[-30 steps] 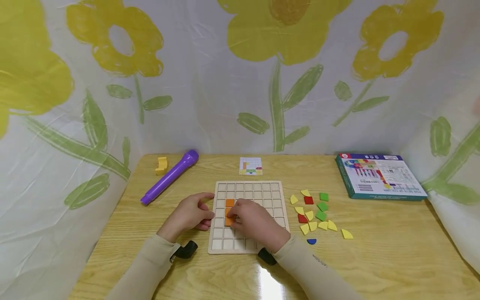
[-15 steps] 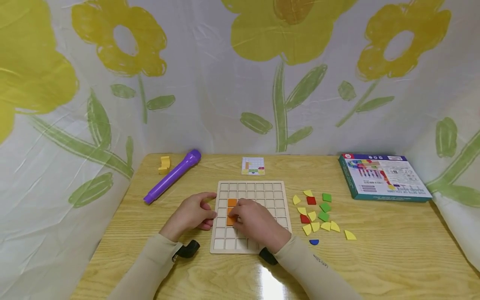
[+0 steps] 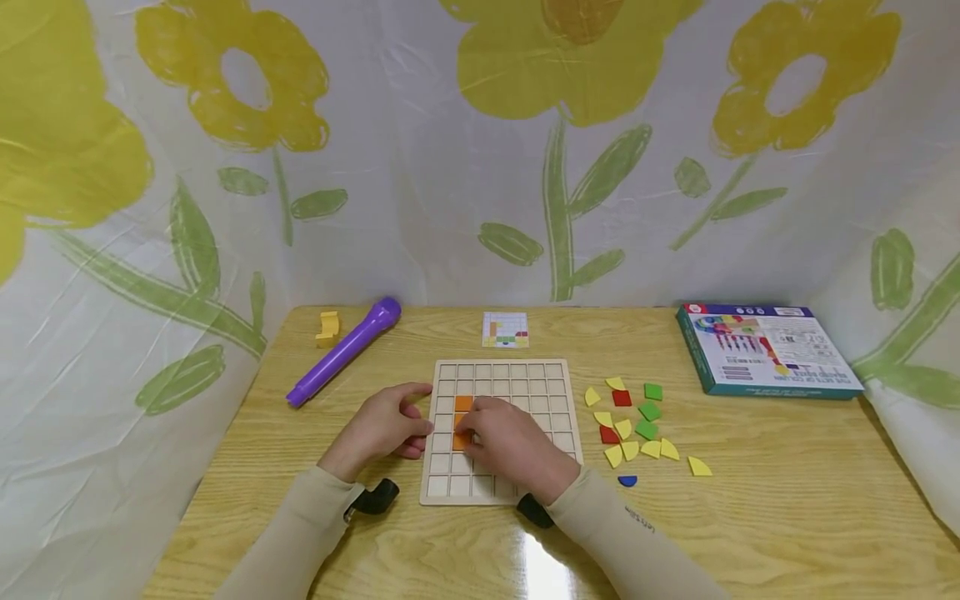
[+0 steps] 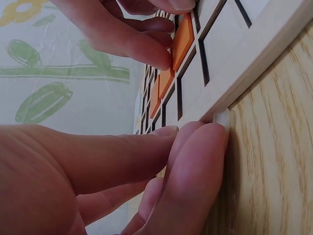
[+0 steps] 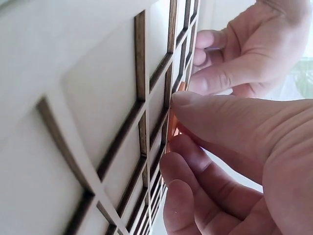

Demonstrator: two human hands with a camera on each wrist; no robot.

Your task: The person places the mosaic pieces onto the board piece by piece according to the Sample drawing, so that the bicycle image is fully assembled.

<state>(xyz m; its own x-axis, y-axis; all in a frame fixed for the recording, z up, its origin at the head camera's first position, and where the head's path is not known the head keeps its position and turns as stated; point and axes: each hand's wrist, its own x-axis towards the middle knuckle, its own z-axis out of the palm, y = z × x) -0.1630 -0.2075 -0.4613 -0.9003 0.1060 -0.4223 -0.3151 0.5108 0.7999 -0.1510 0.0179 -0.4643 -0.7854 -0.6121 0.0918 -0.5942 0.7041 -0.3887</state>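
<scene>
A pale wooden grid board (image 3: 540, 405) lies on the table in front of me. Three orange square tiles (image 3: 463, 402) form a column near its left side, partly covered by my right hand (image 3: 521, 446). The thumb and fingers of that hand pinch the nearest orange tile (image 4: 183, 43) down in its cell. On the board's left edge, my left hand (image 3: 377, 427) grips the rim, its thumb and curled fingers close together there in the left wrist view. In the right wrist view, only a sliver of orange shows beneath the right thumb (image 5: 215, 110).
Right of the board lie loose yellow quarter-round pieces (image 3: 669, 450), red squares (image 3: 622, 398), green squares (image 3: 653, 391) and a blue half-round (image 3: 627, 481). Behind stand a pattern card (image 3: 506, 330), a purple microphone-shaped tube (image 3: 341, 354), a small yellow holder (image 3: 327, 330) and a flat box (image 3: 772, 354).
The head view shifts slightly. Both hands keep their places on the board, and the orange tiles stay in the same column.
</scene>
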